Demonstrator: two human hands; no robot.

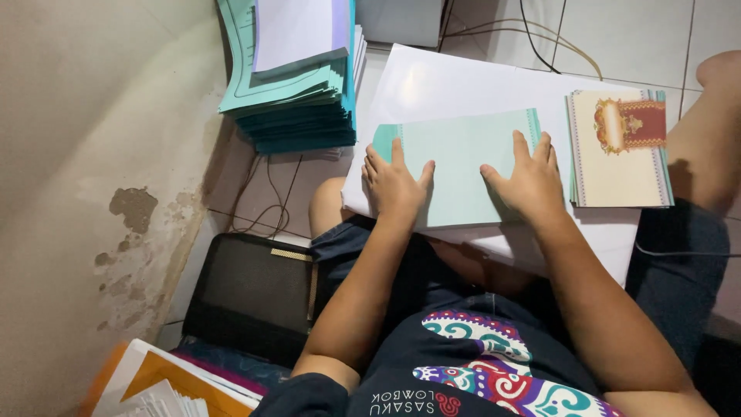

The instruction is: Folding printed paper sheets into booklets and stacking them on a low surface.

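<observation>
As seen from the head camera, looking down over the lap:

Nearest, lower left: loose white and orange papers point(166, 386) lie in a pile on the floor, beside a black mesh-sided case point(251, 297); what the case contains cannot be seen.

Lap: a large white board point(463, 81) rests across the person's knees and carries the work.

Left hand point(395, 185): laid flat, palm down, on the left end of the pale green card point(463, 158); grip spread, fingers slightly apart, nothing pinched.

Right hand point(529, 181): laid flat on the right part of the same card; grip spread, thumb pointing inward, nothing pinched.

Pale green card: a rectangular sheet lying lengthwise near the middle of the white board, under both hands, with a darker teal rounded edge at its left end and a thin patterned strip at its right end.

Cream card stack point(617, 150): a small pile just beside the right hand on the board; the top face is cream with a red and gold ornament near its upper edge and narrow patterned side borders.

Teal stack point(297, 104): a tall pile of teal sheets on the floor, beyond the left hand, well apart from the card; a pale folded sheet lies on top.

Farthest: cables point(540, 35) trail over the tiled floor point(633, 38).
</observation>
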